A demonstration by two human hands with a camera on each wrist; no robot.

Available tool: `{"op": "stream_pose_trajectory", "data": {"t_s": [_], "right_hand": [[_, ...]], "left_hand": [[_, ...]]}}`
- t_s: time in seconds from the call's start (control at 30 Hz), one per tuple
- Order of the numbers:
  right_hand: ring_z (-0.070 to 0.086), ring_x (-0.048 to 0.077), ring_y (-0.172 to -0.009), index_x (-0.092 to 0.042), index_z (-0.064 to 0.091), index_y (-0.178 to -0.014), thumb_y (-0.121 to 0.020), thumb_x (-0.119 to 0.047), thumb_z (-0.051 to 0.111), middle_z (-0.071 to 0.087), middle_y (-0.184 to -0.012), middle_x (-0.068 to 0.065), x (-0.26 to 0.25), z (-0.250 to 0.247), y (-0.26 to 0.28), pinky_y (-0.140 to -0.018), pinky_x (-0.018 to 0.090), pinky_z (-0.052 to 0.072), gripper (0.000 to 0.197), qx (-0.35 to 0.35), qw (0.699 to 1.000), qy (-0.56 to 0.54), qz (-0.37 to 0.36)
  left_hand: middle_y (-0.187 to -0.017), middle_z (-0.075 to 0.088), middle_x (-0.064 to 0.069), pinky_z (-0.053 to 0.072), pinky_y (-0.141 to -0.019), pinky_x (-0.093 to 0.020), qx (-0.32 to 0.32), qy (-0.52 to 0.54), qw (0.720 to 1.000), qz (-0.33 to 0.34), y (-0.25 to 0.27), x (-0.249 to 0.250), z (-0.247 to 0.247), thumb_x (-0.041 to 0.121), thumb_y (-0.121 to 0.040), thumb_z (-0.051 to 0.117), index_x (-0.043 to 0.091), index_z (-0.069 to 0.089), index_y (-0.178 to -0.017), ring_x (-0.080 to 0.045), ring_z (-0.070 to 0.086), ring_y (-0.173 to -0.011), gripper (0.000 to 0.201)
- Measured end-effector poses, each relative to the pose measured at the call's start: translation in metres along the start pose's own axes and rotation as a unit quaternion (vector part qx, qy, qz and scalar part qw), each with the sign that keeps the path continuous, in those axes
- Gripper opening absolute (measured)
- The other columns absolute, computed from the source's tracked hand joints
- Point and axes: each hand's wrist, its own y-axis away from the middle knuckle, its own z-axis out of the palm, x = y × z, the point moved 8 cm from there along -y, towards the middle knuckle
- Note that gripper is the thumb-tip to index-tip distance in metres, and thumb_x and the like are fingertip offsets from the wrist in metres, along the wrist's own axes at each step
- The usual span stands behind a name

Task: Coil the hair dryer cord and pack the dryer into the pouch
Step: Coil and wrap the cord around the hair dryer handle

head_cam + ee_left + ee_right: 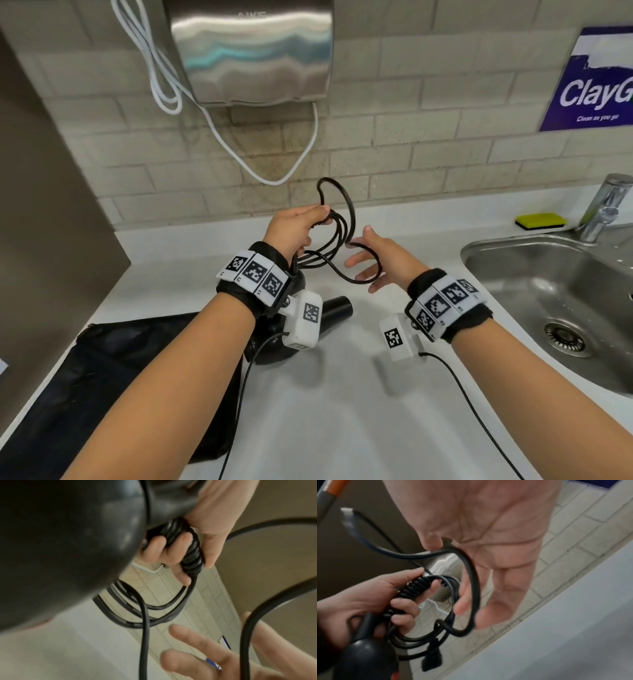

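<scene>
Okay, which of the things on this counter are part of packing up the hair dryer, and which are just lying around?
Part of the job: hair dryer, its cord gripped in the left hand, black pouch.

Lying about: yellow sponge, sink, tap, wall hand dryer.

The white surface (342,394) carries a black mesh pouch (102,377) at its left edge. A yellow sponge (540,220) lies at the rear, beside the inset steel sink (513,260).

A steel hand dryer (251,51) hangs at twelve o'clock (white cable (219,126) looping below); sink (534,274), tap (606,205) and yellow sponge (540,220) at three.
</scene>
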Motion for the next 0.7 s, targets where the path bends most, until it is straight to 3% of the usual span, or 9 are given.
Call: {"op": "stream_pose_trajectory", "data": {"t_s": [0.1, 0.17, 0.2, 0.3, 0.4, 0.5, 0.57, 0.63, 0.7], "right_hand": [[0.056, 0.019, -0.080, -0.019, 0.059, -0.095, -0.097, -0.022, 0.040, 0.061, -0.087, 0.001, 0.001, 0.006, 0.004, -0.060, 0.030, 0.051, 0.019, -0.031, 0.999, -0.009, -0.038], [0.056, 0.017, -0.078, -0.016, 0.058, -0.090, -0.090, 0.007, 0.041, 0.057, -0.082, 0.001, 0.000, 0.010, 0.003, -0.067, 0.025, 0.052, 0.029, -0.042, 0.996, 0.010, -0.072], [0.057, 0.016, -0.078, -0.015, 0.058, -0.092, -0.087, 0.013, 0.037, 0.055, -0.081, 0.001, -0.002, 0.011, 0.003, -0.069, 0.021, 0.053, 0.035, -0.041, 0.995, 0.025, -0.088], [0.059, 0.016, -0.078, -0.014, 0.058, -0.100, -0.088, 0.014, 0.037, 0.051, -0.081, -0.001, -0.014, 0.009, 0.001, -0.074, 0.017, 0.054, 0.037, -0.007, 0.991, 0.016, -0.131], [0.058, 0.022, -0.083, -0.017, 0.061, -0.100, -0.085, 0.012, 0.049, 0.050, -0.080, 0.000, -0.030, 0.007, -0.004, -0.081, 0.020, 0.052, 0.034, 0.052, 0.983, -0.005, -0.177], [0.057, 0.026, -0.083, -0.007, 0.067, -0.100, -0.085, 0.011, 0.049, 0.054, -0.087, 0.012, -0.046, 0.003, 0.001, -0.077, 0.017, 0.049, 0.030, 0.149, 0.955, 0.106, -0.235], [0.055, 0.030, -0.092, -0.003, 0.067, -0.103, -0.086, 0.010, 0.046, 0.053, -0.099, 0.018, -0.053, 0.003, 0.008, -0.083, 0.027, 0.049, 0.030, 0.197, 0.914, 0.226, -0.273], [0.043, 0.025, -0.099, -0.013, 0.060, -0.118, -0.087, 0.005, 0.046, 0.045, -0.105, 0.012, -0.051, 0.009, 0.009, -0.086, 0.031, 0.044, 0.039, 0.196, 0.876, 0.352, -0.265], [0.039, 0.019, -0.094, -0.019, 0.050, -0.127, -0.086, 0.008, 0.041, 0.038, -0.101, 0.005, -0.042, 0.013, 0.005, -0.084, 0.025, 0.039, 0.050, 0.145, 0.893, 0.360, -0.228]], "left_hand": [[-0.093, 0.070, 0.003, 0.024, -0.037, -0.017, 0.024, 0.008, 1.000, -0.005, -0.004, 0.001, -0.010, 0.029, -0.088, 0.062, 0.018, 0.067, -0.106, -0.004, 0.031, -0.037, 0.022], [-0.092, 0.069, 0.003, 0.023, -0.037, -0.017, 0.027, 0.012, 1.000, -0.007, -0.005, 0.001, -0.013, 0.029, -0.088, 0.061, 0.017, 0.066, -0.107, -0.003, 0.030, -0.035, 0.023], [-0.091, 0.069, 0.003, 0.022, -0.037, -0.017, 0.025, 0.011, 1.000, -0.008, -0.005, 0.001, -0.014, 0.029, -0.088, 0.061, 0.016, 0.066, -0.107, -0.003, 0.030, -0.035, 0.023], [-0.086, 0.069, 0.006, 0.022, -0.038, -0.017, 0.003, -0.009, 1.000, -0.009, -0.002, 0.002, -0.011, 0.029, -0.088, 0.061, 0.018, 0.068, -0.101, -0.007, 0.029, -0.042, 0.018], [-0.076, 0.067, 0.010, 0.023, -0.037, -0.017, -0.037, -0.028, 0.999, -0.003, 0.004, 0.003, 0.001, 0.029, -0.088, 0.062, 0.018, 0.070, -0.098, -0.007, 0.029, -0.043, 0.017], [-0.069, 0.067, 0.013, 0.022, -0.037, -0.016, -0.058, -0.012, 0.998, -0.007, 0.009, 0.002, 0.009, 0.027, -0.089, 0.060, 0.019, 0.069, -0.094, -0.007, 0.029, -0.043, 0.014], [-0.077, 0.069, 0.010, 0.022, -0.038, -0.017, -0.059, 0.008, 0.998, -0.016, 0.011, 0.002, 0.008, 0.027, -0.089, 0.060, 0.018, 0.069, -0.095, -0.007, 0.029, -0.044, 0.014], [-0.085, 0.070, 0.005, 0.022, -0.039, -0.017, -0.049, 0.016, 0.998, -0.020, 0.010, 0.003, 0.002, 0.028, -0.089, 0.060, 0.020, 0.069, -0.098, -0.007, 0.029, -0.045, 0.015], [-0.088, 0.070, 0.004, 0.022, -0.039, -0.017, -0.035, 0.032, 0.999, -0.022, 0.008, 0.003, -0.005, 0.027, -0.090, 0.060, 0.020, 0.068, -0.101, -0.007, 0.029, -0.044, 0.016]]}}
